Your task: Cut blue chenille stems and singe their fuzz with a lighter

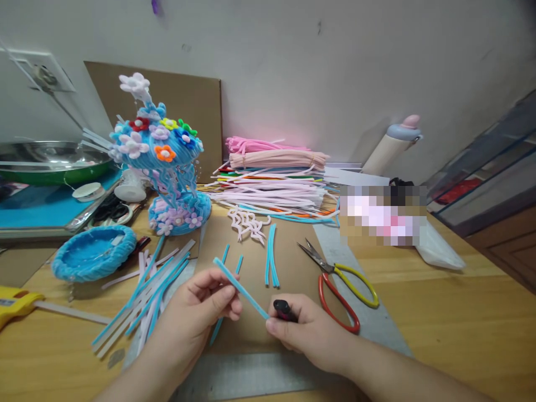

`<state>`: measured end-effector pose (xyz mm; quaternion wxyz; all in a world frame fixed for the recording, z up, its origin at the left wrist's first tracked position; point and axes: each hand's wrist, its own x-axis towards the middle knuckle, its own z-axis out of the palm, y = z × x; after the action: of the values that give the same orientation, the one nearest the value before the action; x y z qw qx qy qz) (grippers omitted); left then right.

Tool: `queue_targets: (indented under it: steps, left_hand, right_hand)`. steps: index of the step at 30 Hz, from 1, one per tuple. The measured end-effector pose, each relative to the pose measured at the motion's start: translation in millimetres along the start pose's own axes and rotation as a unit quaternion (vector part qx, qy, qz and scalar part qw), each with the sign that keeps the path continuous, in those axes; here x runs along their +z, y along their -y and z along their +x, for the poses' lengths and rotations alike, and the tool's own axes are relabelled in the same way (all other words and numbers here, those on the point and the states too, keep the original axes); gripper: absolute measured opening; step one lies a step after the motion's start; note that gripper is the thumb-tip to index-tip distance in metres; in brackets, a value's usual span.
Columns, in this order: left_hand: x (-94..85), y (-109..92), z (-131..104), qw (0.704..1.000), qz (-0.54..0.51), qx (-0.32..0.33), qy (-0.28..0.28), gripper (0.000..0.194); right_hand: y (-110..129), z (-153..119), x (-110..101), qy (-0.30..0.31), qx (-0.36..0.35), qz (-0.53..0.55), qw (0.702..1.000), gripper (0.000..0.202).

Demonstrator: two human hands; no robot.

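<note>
A short light-blue pipe cleaner (243, 289) slants between my two hands above the cardboard. My left hand (205, 298) pinches it near its upper half between thumb and fingers. At its lower end, the thumb and finger of my right hand (304, 326) close on it. That same hand also grips a black-ended tool (285, 309), whose kind I cannot make out. More blue pipe cleaner pieces (272, 257) lie on the cardboard just beyond. Scissors (329, 269) with one red and one yellow handle rest, blades slightly apart, right of my right hand.
A blue pipe-cleaner model with flowers (157, 148) stands at the back left, near a blue fuzzy ring dish (94, 254). Cut strips (146, 296) lie left of my left arm. Bundled pipe cleaners (272, 178) are piled against the wall; a bottle (393, 145) leans right.
</note>
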<state>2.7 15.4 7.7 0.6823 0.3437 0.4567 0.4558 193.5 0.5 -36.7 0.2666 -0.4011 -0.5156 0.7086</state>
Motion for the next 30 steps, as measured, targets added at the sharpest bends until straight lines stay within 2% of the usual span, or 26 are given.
queue_targets:
  steps: [10, 16, 21, 24, 27, 30]
  left_hand:
    - [-1.4, 1.7, 0.4, 0.999, -0.009, 0.025, -0.032, 0.015]
    - [-8.8, -3.5, 5.9, 0.987, -0.050, 0.105, -0.112, 0.013]
    - [-16.1, -14.3, 8.7, 0.973, -0.090, 0.145, -0.155, 0.011]
    - [-18.3, -16.9, 7.5, 0.969, -0.088, 0.166, -0.162, 0.012]
    - [-18.2, -17.9, 4.9, 0.964, -0.077, 0.197, -0.160, 0.010]
    - [-16.7, -19.1, 2.2, 0.961, -0.070, 0.220, -0.156, 0.006]
  right_hand:
    - [0.7, -0.9, 1.1, -0.010, 0.021, -0.011, 1.000, 0.030]
    - [1.2, 3.5, -4.1, -0.065, -0.028, 0.001, 0.997, 0.031]
    - [13.6, 0.6, -10.6, -0.158, -0.075, -0.110, 0.978, 0.031]
    - [16.4, -2.4, -14.0, -0.178, -0.112, -0.195, 0.958, 0.031]
    - [15.0, -2.9, -16.4, -0.197, -0.106, -0.283, 0.933, 0.027]
    - [13.0, -1.3, -18.0, -0.212, -0.090, -0.298, 0.926, 0.024]
